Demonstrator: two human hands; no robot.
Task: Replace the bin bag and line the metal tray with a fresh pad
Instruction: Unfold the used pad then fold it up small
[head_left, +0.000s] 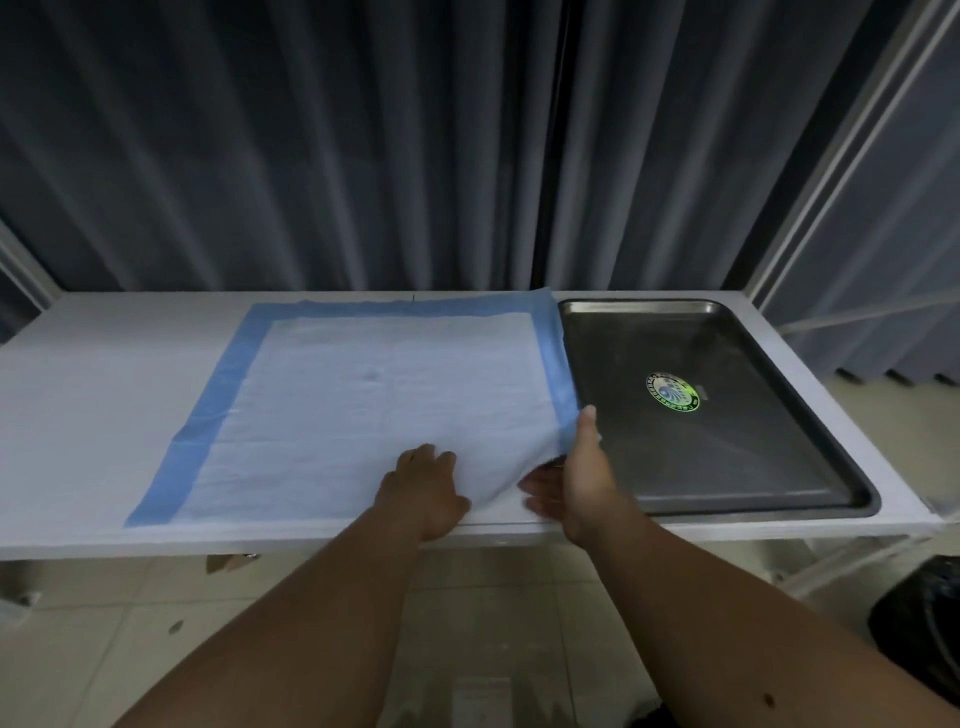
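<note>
A white pad (363, 405) with a blue border lies spread flat on the white table (93, 415), left of the metal tray (727, 447). The tray is dark and bare, with a round green sticker (672, 392) on its bottom. My right hand (576, 478) grips the pad's near right corner and lifts it off the table, the thumb on top and the fingers under the sheet. My left hand (428, 488) rests on the pad's near edge beside it, fingers curled and pressing down.
Dark grey curtains hang right behind the table. A white metal frame (831, 208) rises at the right. On the tiled floor at the lower right stands a bin with a black bag (924, 629).
</note>
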